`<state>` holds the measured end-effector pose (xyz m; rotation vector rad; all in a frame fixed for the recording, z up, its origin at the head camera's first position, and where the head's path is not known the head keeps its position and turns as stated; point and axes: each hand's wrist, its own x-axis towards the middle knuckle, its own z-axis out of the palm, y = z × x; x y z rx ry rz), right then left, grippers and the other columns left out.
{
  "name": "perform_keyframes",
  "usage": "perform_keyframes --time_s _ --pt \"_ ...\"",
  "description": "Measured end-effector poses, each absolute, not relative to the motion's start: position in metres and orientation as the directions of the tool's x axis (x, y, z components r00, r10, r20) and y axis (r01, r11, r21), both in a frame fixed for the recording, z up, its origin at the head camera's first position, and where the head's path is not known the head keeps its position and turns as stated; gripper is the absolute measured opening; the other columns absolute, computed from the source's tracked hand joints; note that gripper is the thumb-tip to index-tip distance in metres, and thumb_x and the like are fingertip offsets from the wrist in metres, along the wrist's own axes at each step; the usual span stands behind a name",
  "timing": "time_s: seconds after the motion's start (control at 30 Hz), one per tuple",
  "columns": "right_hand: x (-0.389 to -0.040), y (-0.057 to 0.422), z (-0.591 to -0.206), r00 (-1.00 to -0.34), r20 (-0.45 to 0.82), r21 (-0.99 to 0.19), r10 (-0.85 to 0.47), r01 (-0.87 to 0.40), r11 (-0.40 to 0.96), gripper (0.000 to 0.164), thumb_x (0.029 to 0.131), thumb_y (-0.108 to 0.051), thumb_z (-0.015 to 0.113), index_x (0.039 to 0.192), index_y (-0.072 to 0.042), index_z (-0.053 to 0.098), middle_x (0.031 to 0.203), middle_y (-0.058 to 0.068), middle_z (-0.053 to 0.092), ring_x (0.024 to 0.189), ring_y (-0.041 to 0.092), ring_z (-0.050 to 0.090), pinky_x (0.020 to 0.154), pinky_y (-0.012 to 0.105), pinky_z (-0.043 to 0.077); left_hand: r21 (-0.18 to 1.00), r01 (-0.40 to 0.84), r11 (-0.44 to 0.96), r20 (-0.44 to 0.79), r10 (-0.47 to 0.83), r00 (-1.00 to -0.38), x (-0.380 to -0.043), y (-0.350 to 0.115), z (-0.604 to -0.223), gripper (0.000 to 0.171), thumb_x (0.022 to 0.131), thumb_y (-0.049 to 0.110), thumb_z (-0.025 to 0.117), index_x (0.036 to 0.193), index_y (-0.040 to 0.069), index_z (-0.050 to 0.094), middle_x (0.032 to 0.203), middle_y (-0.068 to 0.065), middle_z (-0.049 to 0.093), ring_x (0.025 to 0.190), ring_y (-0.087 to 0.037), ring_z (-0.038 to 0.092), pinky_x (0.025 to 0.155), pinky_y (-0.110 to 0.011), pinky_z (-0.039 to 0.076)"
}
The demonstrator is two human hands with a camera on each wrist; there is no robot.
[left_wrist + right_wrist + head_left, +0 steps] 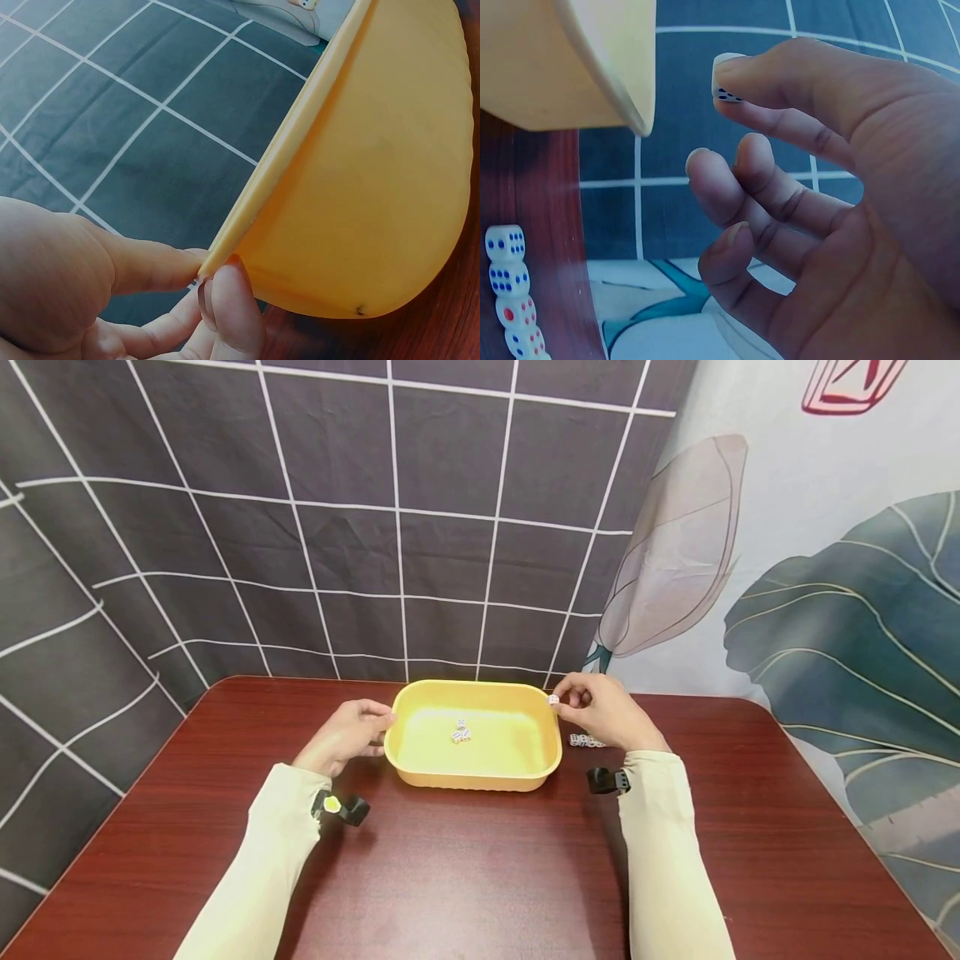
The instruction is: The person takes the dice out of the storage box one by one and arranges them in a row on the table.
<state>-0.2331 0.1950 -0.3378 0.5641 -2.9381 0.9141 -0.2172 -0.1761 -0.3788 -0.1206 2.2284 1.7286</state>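
Observation:
A yellow plastic basin [480,774] stands on the table, with a few white dice [461,735] lying together on its floor. At its left end my left hand [347,735] pinches the rim between thumb and fingers; the left wrist view shows the grip on the basin's edge [292,150]. My right hand [609,712] holds one white die [726,81] between thumb and index finger, its blue pips facing down. That hand is beside the basin's right rim, about level with it. The other right fingers are loosely bent and hold nothing.
More white dice [585,741] stand in a row on the reddish-brown table [480,868], right of the basin and below my right hand. Behind the table hangs a dark cloth [442,560] with white grid lines, and a leaf-patterned cloth [810,635] at the right.

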Motion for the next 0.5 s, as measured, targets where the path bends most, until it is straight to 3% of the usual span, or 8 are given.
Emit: perform_keyframes --time_s 0.5 --pt "-0.234 0.224 -0.342 -0.943 0.132 -0.544 -0.305 -0.326 0.773 0.005 0.094 -0.013 0.071 0.099 -0.012 0.071 0.079 0.002 0.056 0.074 0.017 0.052 0.068 0.025 0.043 0.931 -0.255 0.262 -0.295 0.126 -0.947 -0.218 -0.177 -0.380 0.038 0.103 0.012 0.057 0.133 -0.009 0.049 0.096 -0.006 0.066 0.078 -0.010 0.062 0.065 -0.019 0.058"
